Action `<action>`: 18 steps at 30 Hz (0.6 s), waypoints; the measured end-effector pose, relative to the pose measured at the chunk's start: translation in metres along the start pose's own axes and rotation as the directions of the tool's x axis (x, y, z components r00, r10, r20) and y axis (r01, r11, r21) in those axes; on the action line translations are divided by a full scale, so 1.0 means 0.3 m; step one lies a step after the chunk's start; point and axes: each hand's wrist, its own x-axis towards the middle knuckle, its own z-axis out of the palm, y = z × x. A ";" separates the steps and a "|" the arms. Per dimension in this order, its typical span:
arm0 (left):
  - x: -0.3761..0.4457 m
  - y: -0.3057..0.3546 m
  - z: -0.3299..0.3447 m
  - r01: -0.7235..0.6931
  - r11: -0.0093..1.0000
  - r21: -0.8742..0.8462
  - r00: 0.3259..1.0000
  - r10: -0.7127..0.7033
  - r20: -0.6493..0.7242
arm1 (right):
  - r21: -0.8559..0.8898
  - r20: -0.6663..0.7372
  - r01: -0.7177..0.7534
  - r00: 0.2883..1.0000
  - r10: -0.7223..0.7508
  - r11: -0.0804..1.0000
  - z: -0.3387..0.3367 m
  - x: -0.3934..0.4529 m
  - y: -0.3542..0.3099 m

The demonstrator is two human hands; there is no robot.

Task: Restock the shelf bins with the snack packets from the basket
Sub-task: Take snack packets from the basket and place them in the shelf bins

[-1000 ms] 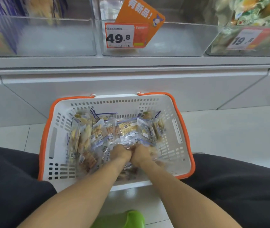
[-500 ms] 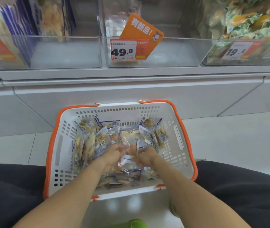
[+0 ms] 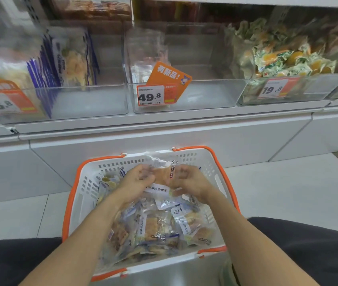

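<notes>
A white basket with an orange rim (image 3: pixel 81 182) stands on the floor between my knees, heaped with clear snack packets (image 3: pixel 157 228). My left hand (image 3: pixel 135 180) and my right hand (image 3: pixel 188 180) are raised above the heap, and both grip a bunch of snack packets (image 3: pixel 163 174) held between them, fingers curled round it. Straight ahead on the shelf stands a clear bin (image 3: pixel 205 93) with a 49.8 price tag (image 3: pixel 150 97); only a few packets lie at its back left.
The left bin (image 3: pixel 94 104) holds blue-and-white packets behind a 45.8 tag. The right bin (image 3: pixel 312 89) is piled with green-and-orange packets behind a 19.8 tag. The white shelf base (image 3: pixel 164 133) runs behind the basket. My dark-trousered knees flank it.
Both hands have come up out of the heap with a bunch of packets between them, moving toward the basket's far side. The view has tilted up to show the bins.
</notes>
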 end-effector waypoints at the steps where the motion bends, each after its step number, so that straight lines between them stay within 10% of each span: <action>1: 0.004 0.031 0.005 -0.036 0.997 0.071 0.997 0.040 -0.059 | 0.001 -0.022 0.055 0.998 -0.055 0.998 -0.009 -0.013 -0.025; 3: -0.001 0.114 0.018 -0.163 0.970 0.181 0.942 0.207 -0.264 | -0.015 -0.081 0.196 0.977 -0.197 0.980 -0.036 -0.034 -0.087; 6: -0.032 0.281 0.015 -0.472 0.793 0.385 0.670 0.607 -0.428 | -0.089 -0.290 0.389 0.871 -0.398 0.917 -0.082 -0.051 -0.201; 11: 0.028 0.588 -0.012 -0.507 0.254 0.823 0.316 0.944 -0.097 | -0.241 -0.572 0.620 0.531 -0.625 0.747 -0.133 -0.083 -0.395; 15: 0.123 0.713 -0.045 -0.262 0.041 0.964 0.474 0.876 0.091 | -0.435 -0.612 0.641 0.305 -0.730 0.632 -0.190 -0.094 -0.571; 18: 0.160 0.729 -0.087 -0.139 0.023 0.990 0.625 0.778 0.070 | -0.598 -0.499 0.573 0.281 -0.820 0.560 -0.250 -0.055 -0.701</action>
